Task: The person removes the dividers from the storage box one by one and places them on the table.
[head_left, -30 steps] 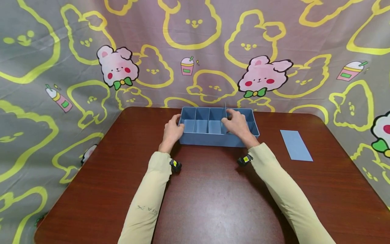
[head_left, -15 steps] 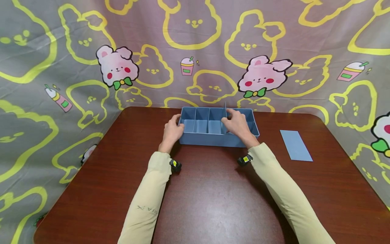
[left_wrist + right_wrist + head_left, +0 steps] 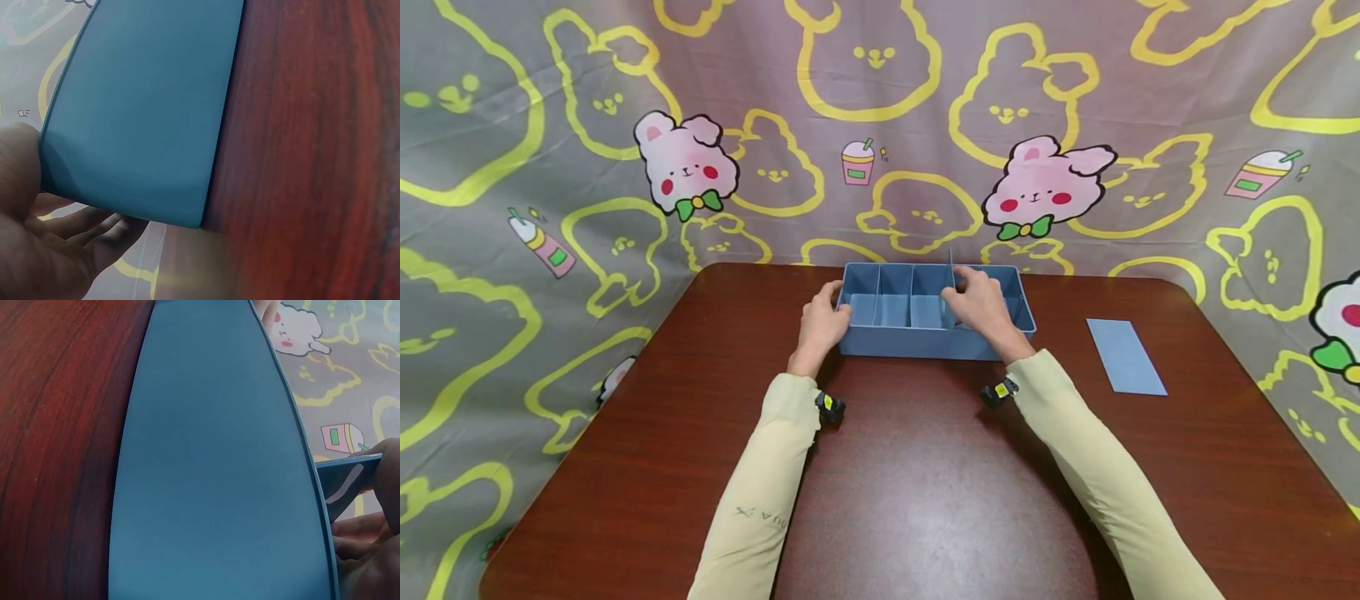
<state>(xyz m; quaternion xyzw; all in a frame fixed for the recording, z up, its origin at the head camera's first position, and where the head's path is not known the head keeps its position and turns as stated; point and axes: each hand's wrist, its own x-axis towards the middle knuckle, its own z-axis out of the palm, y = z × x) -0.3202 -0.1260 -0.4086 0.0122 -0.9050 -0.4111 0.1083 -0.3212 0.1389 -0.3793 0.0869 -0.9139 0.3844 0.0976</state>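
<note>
A long blue organizer box [image 3: 917,343] stands at the far side of the table, split by thin upright dividers. My left hand [image 3: 823,323] grips its left end, thumb at the front corner and fingers along the outer end wall; the left wrist view shows this same hand [image 3: 56,250] at the corner. With my right hand [image 3: 982,305] I pinch a blue divider panel [image 3: 951,260] between thumb and fingers. The panel's top sticks up above the box rim. In the right wrist view the divider [image 3: 350,481] rises past the front wall, its lower part hidden.
A loose flat blue panel [image 3: 1126,357] lies on the brown table [image 3: 910,483], right of the box. Behind the table hangs a cartoon-printed cloth [image 3: 760,67], close to the box's back wall.
The picture has shifted very slightly left with the head camera. Both hands, the box and the divider otherwise hold the same places.
</note>
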